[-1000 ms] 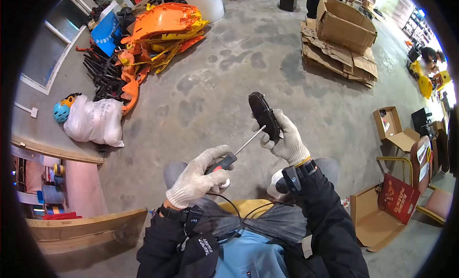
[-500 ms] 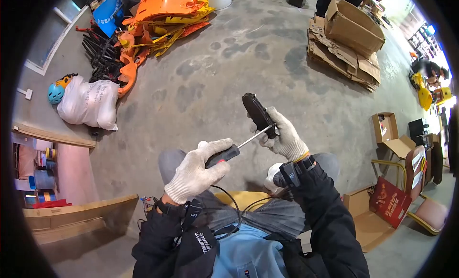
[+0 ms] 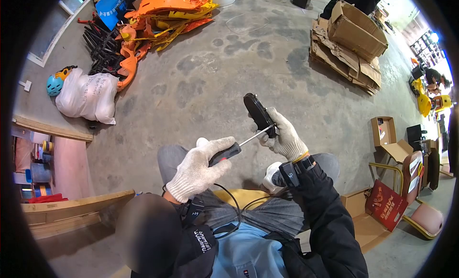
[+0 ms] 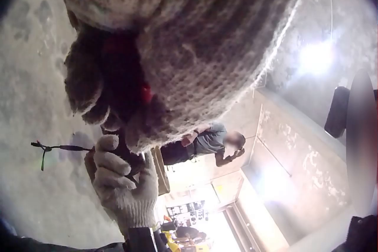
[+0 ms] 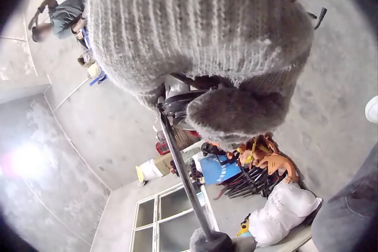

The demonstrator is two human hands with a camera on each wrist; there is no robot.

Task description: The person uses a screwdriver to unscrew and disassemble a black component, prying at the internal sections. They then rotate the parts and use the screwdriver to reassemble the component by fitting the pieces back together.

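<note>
In the head view, my gloved left hand (image 3: pixel 193 175) grips the black-and-red handle of a screwdriver (image 3: pixel 225 155), thumb and index finger lying along it. The metal shaft (image 5: pixel 186 175) slants up to the right, its tip at the near end of a black, elongated plastic part (image 3: pixel 257 111). My gloved right hand (image 3: pixel 288 140) holds that part by its lower end, tilted over the floor, thumb on the near side. In the right wrist view the glove hides most of the part, and the screwdriver tip meets it beside a fingertip.
A dark, rounded, partly blurred shape (image 3: pixel 148 235) covers my left forearm. Ahead left lie orange and yellow plastic shells (image 3: pixel 167 10) and a white sack (image 3: pixel 88 96). Flattened cardboard with a box (image 3: pixel 356 32) stands ahead right; an opened carton (image 3: pixel 356 206) and chair (image 3: pixel 425 220) are nearer.
The screwdriver tip has gone from the part's side to its near end, the left hand rising slightly. The part has shifted a little left. A dark rounded shape has entered at lower left.
</note>
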